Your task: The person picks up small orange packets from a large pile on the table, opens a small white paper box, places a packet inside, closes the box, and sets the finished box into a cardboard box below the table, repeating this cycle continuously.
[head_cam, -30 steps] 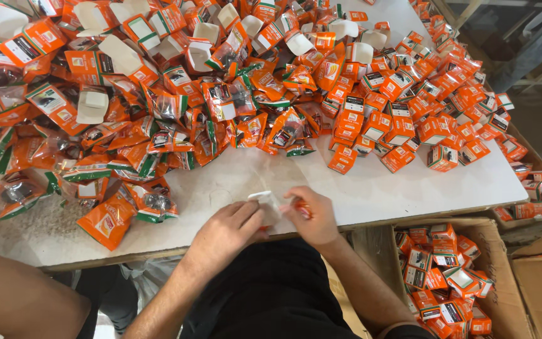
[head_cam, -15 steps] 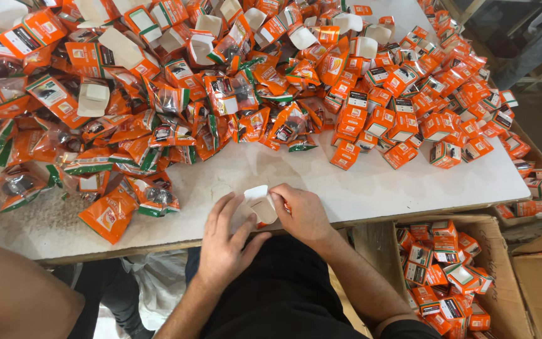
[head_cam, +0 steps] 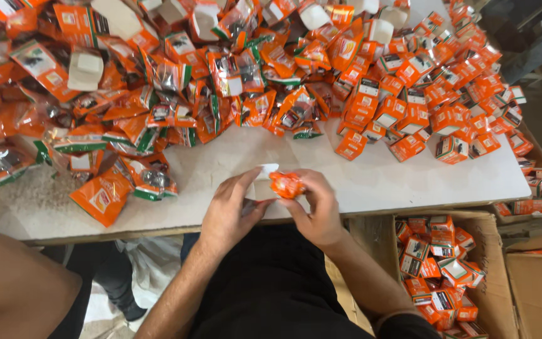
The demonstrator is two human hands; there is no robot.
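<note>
At the near edge of the worktop (head_cam: 409, 182), my fingers (head_cam: 302, 179) meet over a small orange packet (head_cam: 286, 184): my right hand (head_cam: 315, 210) pinches it from the right, thumb and fingertips curled round its crumpled wrapper, while my left hand (head_cam: 232, 210) closes on a small white box (head_cam: 260, 183), its flap open and standing up between thumb and forefinger. The packet sits right at the mouth of the box, touching it, and both are held just above the pale worktop rather than resting on it. Both hands are closed, neither spread. Beyond my fingertips lies a bare strip of worktop, and past that a broad heap of orange goods. To the left the heap is loose plastic pouches (head_cam: 105, 198), orange with green edges, one lying apart near the front edge; among them stand open white boxes (head_cam: 86, 69), still unfolded. To the right the heap turns into small closed orange cartons (head_cam: 409, 116), lying thickly, some spilling toward the far right edge. Below the worktop on my right stands a brown cardboard case (head_cam: 490, 251), partly filled with the same orange cartons packed on edge, and a second case (head_cam: 534, 282) just beside it. At the lower left, another person's bare arm (head_cam: 14, 282) reaches into view, well apart from my hands.
</note>
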